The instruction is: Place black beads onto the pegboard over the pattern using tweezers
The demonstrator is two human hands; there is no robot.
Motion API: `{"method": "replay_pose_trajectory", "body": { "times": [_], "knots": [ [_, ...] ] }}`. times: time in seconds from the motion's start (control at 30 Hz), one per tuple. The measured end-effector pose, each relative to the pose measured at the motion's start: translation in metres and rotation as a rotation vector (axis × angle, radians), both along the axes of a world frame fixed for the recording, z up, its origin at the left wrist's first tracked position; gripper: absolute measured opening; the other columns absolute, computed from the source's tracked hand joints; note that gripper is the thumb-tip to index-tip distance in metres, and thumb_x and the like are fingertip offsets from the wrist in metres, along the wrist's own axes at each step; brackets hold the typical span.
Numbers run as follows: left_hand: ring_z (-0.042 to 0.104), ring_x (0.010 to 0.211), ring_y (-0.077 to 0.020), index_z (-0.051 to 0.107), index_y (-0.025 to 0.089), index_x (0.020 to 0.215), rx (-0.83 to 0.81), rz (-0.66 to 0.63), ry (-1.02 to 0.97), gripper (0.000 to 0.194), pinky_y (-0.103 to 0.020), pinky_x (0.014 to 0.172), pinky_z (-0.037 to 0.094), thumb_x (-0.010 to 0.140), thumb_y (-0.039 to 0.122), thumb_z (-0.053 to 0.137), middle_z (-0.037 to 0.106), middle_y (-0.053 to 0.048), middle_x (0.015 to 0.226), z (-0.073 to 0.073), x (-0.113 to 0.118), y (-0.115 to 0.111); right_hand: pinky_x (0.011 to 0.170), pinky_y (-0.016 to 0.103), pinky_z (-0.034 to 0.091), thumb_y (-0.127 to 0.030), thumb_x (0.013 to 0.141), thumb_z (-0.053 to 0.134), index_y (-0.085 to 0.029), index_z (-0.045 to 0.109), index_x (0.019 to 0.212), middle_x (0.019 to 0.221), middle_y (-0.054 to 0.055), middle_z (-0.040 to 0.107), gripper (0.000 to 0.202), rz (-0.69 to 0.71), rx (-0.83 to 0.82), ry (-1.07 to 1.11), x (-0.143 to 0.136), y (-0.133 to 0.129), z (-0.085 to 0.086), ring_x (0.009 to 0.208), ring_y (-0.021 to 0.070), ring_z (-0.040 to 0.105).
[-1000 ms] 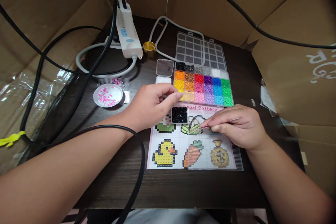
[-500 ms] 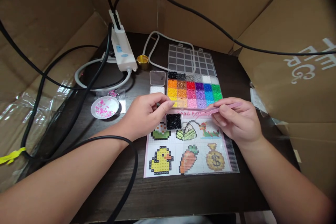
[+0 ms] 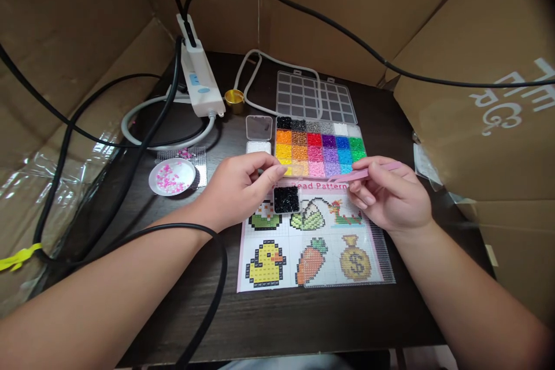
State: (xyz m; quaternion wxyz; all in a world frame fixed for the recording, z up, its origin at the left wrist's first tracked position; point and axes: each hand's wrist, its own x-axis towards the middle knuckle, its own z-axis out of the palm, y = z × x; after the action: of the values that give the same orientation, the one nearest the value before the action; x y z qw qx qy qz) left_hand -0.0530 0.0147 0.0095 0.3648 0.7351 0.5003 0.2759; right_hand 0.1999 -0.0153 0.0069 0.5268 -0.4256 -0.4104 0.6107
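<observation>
My right hand (image 3: 388, 193) grips pink tweezers (image 3: 362, 174), their tips pointing left just below the bead case. My left hand (image 3: 243, 188) is closed, with thumb and index pressed together beside a small clear box of black beads (image 3: 287, 200). Whether something thin and clear sits in that pinch, I cannot make out. The black-bead box rests on a bead pattern sheet (image 3: 286, 266) printed with a duck, a carrot and a money bag. Partly covering the sheet's right side is a clear pegboard (image 3: 384, 254). Beyond my hands lies the open bead case (image 3: 321, 147) with many colours.
To the left, a white dish (image 3: 172, 177) of pink and white beads sits on another pegboard (image 3: 199, 159). A small box of white beads (image 3: 259, 148), a gold cup (image 3: 235, 102) and a power strip (image 3: 202, 84) stand farther back. Black cables (image 3: 221, 277) loop across; cardboard walls (image 3: 477, 144) surround the table.
The tweezers have lifted slightly, their tips moving up from the pattern toward the bead case, and they lie flatter. My left hand keeps its pinch. The view has shifted a little.
</observation>
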Motion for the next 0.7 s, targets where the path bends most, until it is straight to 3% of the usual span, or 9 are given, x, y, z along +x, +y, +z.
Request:
{"method": "replay_pose_trajectory", "body": {
  "times": [0.27, 0.37, 0.5, 0.6, 0.7],
  "knots": [
    [0.054, 0.059, -0.0102, 0.068, 0.018, 0.079, 0.028, 0.003, -0.013, 0.032, -0.022, 0.056, 0.038, 0.090, 0.044, 0.053, 0.065, 0.002, 0.066, -0.003, 0.000, -0.001, 0.041, 0.024, 0.040, -0.033, 0.082, 0.071, -0.023, 0.075, 0.089, 0.065, 0.003, 0.070, 0.013, 0.002, 0.023, -0.061, -0.005, -0.003, -0.004, 0.042, 0.0071, 0.047],
    [0.052, 0.058, -0.0096, 0.068, 0.018, 0.078, 0.042, 0.011, -0.017, 0.033, -0.022, 0.055, 0.038, 0.090, 0.044, 0.052, 0.063, 0.003, 0.064, -0.003, 0.001, -0.001, 0.047, 0.028, 0.047, -0.030, 0.085, 0.068, -0.025, 0.075, 0.095, 0.069, 0.003, 0.069, 0.013, 0.039, 0.144, -0.179, -0.010, -0.011, -0.005, 0.049, 0.0107, 0.054],
    [0.053, 0.059, -0.0095, 0.067, 0.017, 0.077, 0.045, 0.004, -0.022, 0.032, -0.022, 0.056, 0.038, 0.090, 0.043, 0.052, 0.063, 0.003, 0.067, -0.003, 0.002, 0.000, 0.059, 0.032, 0.056, -0.020, 0.087, 0.065, -0.027, 0.076, 0.097, 0.102, 0.005, 0.073, 0.017, 0.052, 0.393, -0.486, -0.020, -0.021, -0.004, 0.065, 0.0140, 0.066],
    [0.053, 0.060, -0.0097, 0.067, 0.017, 0.076, 0.050, 0.003, -0.020, 0.033, -0.022, 0.057, 0.039, 0.090, 0.043, 0.052, 0.064, 0.002, 0.067, -0.003, 0.002, 0.000, 0.075, 0.032, 0.059, -0.012, 0.083, 0.066, -0.027, 0.076, 0.095, 0.096, 0.003, 0.076, 0.022, -0.004, 0.522, -0.657, -0.026, -0.024, -0.001, 0.083, 0.0181, 0.071],
    [0.054, 0.061, -0.0102, 0.067, 0.017, 0.078, 0.045, 0.000, -0.025, 0.033, -0.022, 0.057, 0.039, 0.090, 0.044, 0.052, 0.065, 0.002, 0.068, -0.003, 0.002, -0.001, 0.076, 0.033, 0.059, -0.012, 0.082, 0.067, -0.027, 0.077, 0.092, 0.089, 0.003, 0.077, 0.021, 0.001, 0.553, -0.703, -0.029, -0.023, 0.001, 0.084, 0.0192, 0.072]
  ]
}}
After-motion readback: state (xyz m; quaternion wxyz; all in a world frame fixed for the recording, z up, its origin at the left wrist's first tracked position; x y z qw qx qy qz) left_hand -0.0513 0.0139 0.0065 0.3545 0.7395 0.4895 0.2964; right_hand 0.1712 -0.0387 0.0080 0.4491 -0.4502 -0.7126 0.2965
